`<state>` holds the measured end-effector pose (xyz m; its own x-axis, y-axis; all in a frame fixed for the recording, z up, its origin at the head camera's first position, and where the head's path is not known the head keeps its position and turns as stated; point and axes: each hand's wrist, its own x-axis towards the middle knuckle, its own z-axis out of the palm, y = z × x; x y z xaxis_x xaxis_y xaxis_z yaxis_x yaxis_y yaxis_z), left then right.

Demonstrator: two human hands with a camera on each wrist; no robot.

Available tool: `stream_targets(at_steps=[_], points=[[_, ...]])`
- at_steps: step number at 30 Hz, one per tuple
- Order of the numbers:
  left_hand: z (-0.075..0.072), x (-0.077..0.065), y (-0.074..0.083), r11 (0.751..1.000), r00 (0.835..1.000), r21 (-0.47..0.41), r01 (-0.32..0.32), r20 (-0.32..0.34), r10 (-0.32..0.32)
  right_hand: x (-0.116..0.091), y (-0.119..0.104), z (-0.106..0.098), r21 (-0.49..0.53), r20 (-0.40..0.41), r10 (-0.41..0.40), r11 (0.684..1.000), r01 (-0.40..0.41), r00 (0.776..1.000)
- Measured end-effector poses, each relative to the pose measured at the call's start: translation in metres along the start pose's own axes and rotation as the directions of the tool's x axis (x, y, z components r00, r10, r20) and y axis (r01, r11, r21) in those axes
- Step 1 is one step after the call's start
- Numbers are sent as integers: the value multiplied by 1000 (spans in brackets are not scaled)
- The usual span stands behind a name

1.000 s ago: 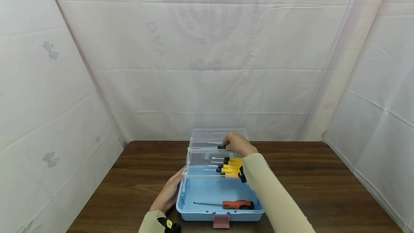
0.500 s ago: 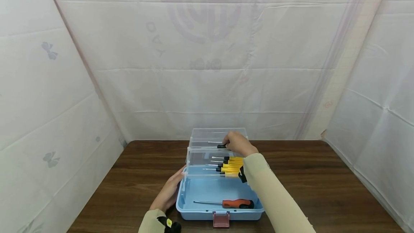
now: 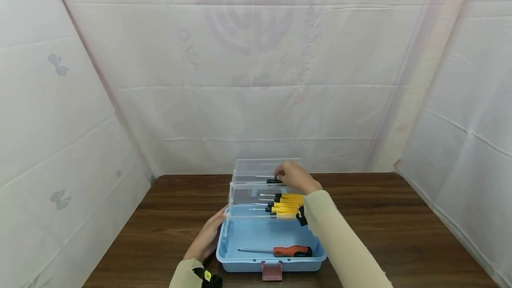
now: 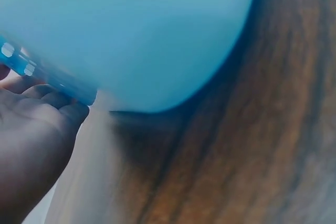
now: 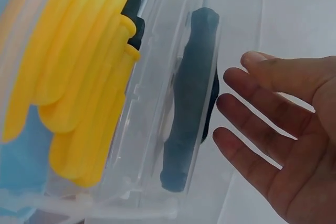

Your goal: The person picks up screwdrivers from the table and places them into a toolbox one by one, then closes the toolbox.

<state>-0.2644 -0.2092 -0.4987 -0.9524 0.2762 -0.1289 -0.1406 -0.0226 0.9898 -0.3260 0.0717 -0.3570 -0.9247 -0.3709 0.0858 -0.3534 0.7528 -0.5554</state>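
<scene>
A light blue toolbox [image 3: 240, 234] stands opened, its clear tiered trays [image 3: 248, 197] raised behind it. My left hand [image 3: 207, 234] holds the box's far left side, its fingers [image 4: 58, 100] at the rim. Over the upper tray is my right hand [image 3: 296, 177], fingers spread and slightly bent. Their tips reach beside a black-handled screwdriver [image 5: 189, 98] seen through a clear tray wall, with another dark handle [image 5: 212, 106] just behind that wall. Several yellow-handled screwdrivers [image 3: 286, 203] lie in the lower tray. An orange and black screwdriver [image 3: 294, 251] rests in the box's bottom.
The box sits on a dark brown wooden table [image 3: 160, 234]. A reddish latch [image 3: 272, 271] hangs from its front. White sheeting [image 3: 192, 114] encloses the table at the back and both sides.
The head view has shifted slightly. My right hand stays at the upper tray, with a bit more dark handle showing under its fingertips. My left hand keeps its place.
</scene>
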Motion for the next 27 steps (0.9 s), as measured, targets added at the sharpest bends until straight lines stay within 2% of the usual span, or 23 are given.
stream_targets(at_steps=[5, 11, 18, 23, 27], points=[[0, 0, 3, 1000, 1000, 1, 19, 1, -19, -2, 6, -3, 17, -24, -13, 1000, 14, 1000], [0, 0, 6, 999, 999, -7, 33, -33, -33, -8, 17, -8, 54, -31, -8, 998, 10, 999], [-12, 1, 9, 1000, 997, -9, -10, -73, 9, -17, 26, -12, 80, -67, 5, 997, 0, 998], [-19, 3, 15, 1000, 995, -13, -12, -102, 10, -24, 36, -15, 98, -99, -31, 994, 41, 995], [-25, 5, 21, 1000, 995, 1, -22, -92, 22, -30, 49, -14, 120, -126, -40, 991, 55, 991]])
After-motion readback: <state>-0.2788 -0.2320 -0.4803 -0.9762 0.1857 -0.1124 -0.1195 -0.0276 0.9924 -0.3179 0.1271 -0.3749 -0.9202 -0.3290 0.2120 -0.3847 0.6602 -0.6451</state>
